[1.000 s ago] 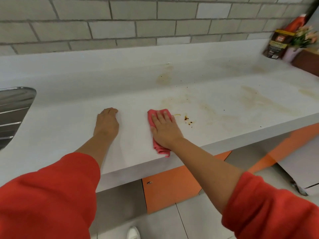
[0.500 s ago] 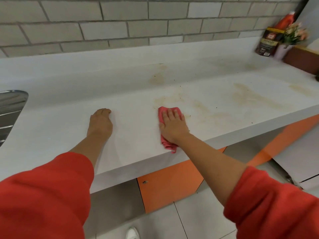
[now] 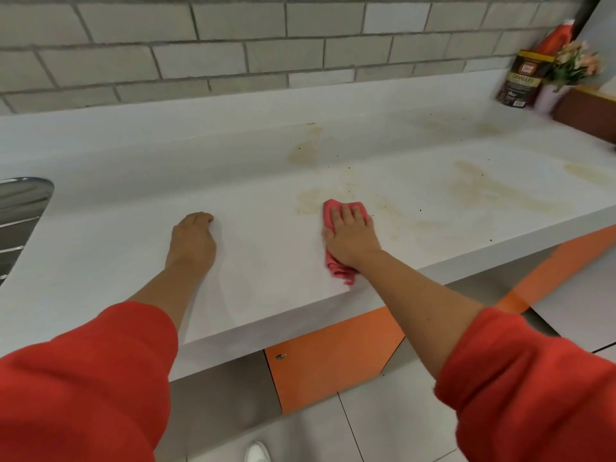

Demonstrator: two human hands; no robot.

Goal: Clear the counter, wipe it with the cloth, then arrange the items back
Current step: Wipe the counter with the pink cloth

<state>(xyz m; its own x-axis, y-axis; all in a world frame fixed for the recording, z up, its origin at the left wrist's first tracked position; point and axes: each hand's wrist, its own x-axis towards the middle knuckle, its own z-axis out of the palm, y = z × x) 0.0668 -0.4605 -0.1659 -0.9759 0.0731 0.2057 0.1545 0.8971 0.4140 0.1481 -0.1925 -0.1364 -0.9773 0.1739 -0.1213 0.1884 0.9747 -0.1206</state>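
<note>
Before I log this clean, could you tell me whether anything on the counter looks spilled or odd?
Yes: brownish stains and dark specks cover the counter right of the pink cloth under the right hand, and another stain marks the back ledge.

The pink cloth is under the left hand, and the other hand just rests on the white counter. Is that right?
No. The head view shows the pink cloth under the right hand, not the left. The left hand is the one that just rests on the white counter.
</note>
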